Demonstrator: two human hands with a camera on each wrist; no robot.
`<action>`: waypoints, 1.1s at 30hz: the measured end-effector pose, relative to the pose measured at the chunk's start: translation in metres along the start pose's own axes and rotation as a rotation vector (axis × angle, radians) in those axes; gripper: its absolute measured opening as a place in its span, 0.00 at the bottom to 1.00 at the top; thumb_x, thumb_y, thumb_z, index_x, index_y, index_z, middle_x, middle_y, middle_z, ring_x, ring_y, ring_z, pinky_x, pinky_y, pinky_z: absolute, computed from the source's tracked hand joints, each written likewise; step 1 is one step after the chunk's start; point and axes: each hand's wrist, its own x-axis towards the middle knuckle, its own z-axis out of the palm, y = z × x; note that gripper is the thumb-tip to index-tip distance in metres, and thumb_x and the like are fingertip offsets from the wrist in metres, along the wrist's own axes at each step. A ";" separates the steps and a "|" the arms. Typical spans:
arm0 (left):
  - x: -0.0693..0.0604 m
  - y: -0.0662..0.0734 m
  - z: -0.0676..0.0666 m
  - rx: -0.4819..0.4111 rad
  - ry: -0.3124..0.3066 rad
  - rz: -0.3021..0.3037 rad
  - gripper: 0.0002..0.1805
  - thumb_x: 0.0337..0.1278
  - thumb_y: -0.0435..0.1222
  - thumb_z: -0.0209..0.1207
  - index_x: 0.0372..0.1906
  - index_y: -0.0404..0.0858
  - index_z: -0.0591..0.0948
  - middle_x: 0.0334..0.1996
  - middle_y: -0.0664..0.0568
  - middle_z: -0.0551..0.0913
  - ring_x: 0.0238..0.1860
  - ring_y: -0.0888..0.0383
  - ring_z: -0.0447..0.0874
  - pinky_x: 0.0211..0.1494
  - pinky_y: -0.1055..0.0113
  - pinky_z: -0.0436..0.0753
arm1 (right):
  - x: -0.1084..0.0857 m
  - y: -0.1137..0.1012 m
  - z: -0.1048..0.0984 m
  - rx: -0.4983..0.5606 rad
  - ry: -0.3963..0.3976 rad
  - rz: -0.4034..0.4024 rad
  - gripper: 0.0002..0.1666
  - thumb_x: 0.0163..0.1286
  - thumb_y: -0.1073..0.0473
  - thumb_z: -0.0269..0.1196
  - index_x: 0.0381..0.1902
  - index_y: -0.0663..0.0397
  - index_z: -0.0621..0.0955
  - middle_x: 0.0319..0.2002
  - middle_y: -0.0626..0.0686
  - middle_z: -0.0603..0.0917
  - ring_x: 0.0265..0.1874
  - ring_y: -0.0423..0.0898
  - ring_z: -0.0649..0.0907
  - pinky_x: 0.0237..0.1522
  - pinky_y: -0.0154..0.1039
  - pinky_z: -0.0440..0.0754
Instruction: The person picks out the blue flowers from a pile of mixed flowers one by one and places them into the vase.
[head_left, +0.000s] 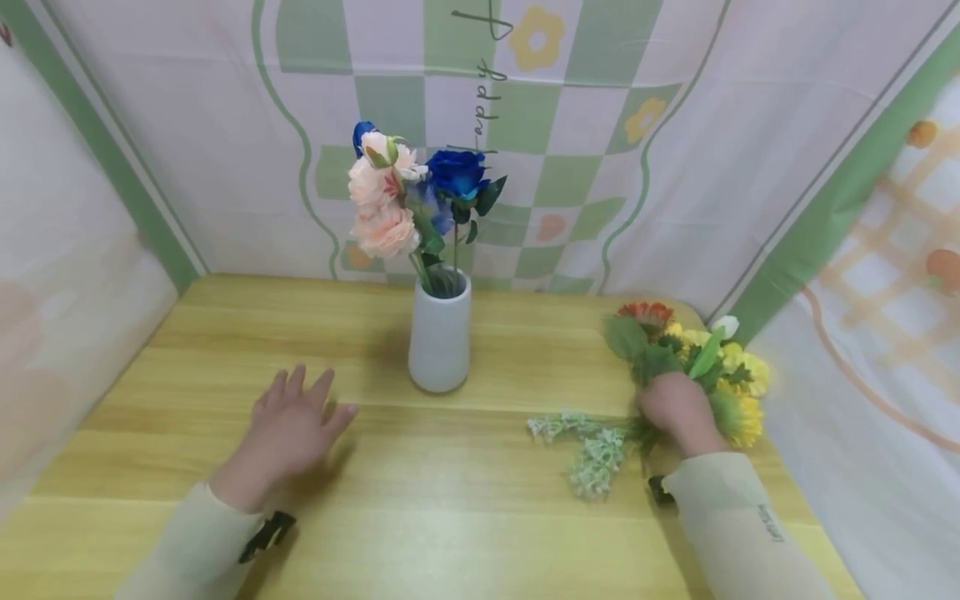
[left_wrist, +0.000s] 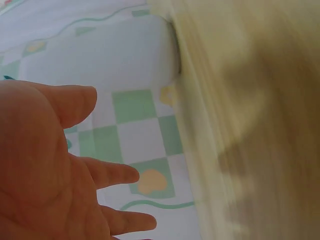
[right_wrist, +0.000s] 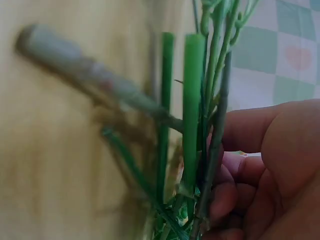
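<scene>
Tabletop (head_left: pixel 435 533) beneath hands (head_left: pixel 678 408) and flowers (head_left: pixel 705 358)

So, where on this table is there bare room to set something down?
Bare tabletop lies in front of the white vase, between the left hand and the pale sprigs; another patch lies left of the vase, beyond that hand. Crowded: the right side, where the right hand grips flower stems.

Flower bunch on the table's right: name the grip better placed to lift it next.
Right, probably: the right grip holds the flower stems, while the empty left grip is farther off, left of the white vase.
</scene>
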 end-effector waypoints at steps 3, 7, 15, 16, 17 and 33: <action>-0.004 0.005 -0.002 -0.013 0.005 0.003 0.45 0.73 0.62 0.41 0.76 0.30 0.57 0.73 0.22 0.44 0.71 0.21 0.36 0.66 0.25 0.41 | 0.001 0.001 -0.003 0.046 0.023 0.004 0.17 0.65 0.60 0.53 0.16 0.54 0.75 0.22 0.55 0.79 0.22 0.53 0.77 0.29 0.55 0.77; -0.006 0.009 -0.006 -0.014 0.010 0.007 0.43 0.74 0.59 0.44 0.75 0.30 0.57 0.73 0.22 0.44 0.71 0.22 0.36 0.66 0.26 0.42 | -0.003 -0.001 -0.008 0.098 0.100 -0.015 0.18 0.69 0.58 0.55 0.19 0.55 0.79 0.25 0.54 0.82 0.27 0.56 0.81 0.34 0.57 0.79; -0.007 0.012 -0.004 -0.023 0.005 0.016 0.44 0.73 0.61 0.43 0.76 0.30 0.58 0.73 0.23 0.45 0.71 0.22 0.37 0.65 0.24 0.42 | -0.007 -0.013 -0.018 0.262 0.239 -0.018 0.22 0.78 0.48 0.52 0.39 0.58 0.85 0.45 0.63 0.85 0.39 0.57 0.81 0.35 0.50 0.77; -0.007 0.013 -0.003 -0.024 0.006 0.020 0.44 0.73 0.62 0.42 0.76 0.31 0.58 0.73 0.23 0.45 0.71 0.23 0.37 0.65 0.24 0.43 | -0.007 -0.014 -0.019 0.278 0.258 -0.019 0.23 0.78 0.48 0.51 0.40 0.59 0.85 0.46 0.63 0.84 0.39 0.57 0.80 0.35 0.49 0.77; -0.006 0.013 -0.002 -0.025 0.007 0.027 0.44 0.73 0.62 0.41 0.76 0.31 0.58 0.73 0.23 0.46 0.71 0.23 0.38 0.65 0.24 0.44 | -0.008 -0.015 -0.019 0.285 0.279 -0.022 0.23 0.79 0.47 0.51 0.41 0.59 0.84 0.45 0.62 0.84 0.38 0.57 0.80 0.34 0.48 0.77; -0.007 0.036 -0.005 -0.119 0.199 0.193 0.29 0.68 0.44 0.59 0.66 0.30 0.72 0.61 0.34 0.75 0.64 0.34 0.68 0.68 0.39 0.63 | -0.037 -0.092 -0.025 0.348 0.409 -0.268 0.21 0.79 0.48 0.52 0.43 0.58 0.84 0.33 0.54 0.86 0.27 0.49 0.78 0.31 0.46 0.75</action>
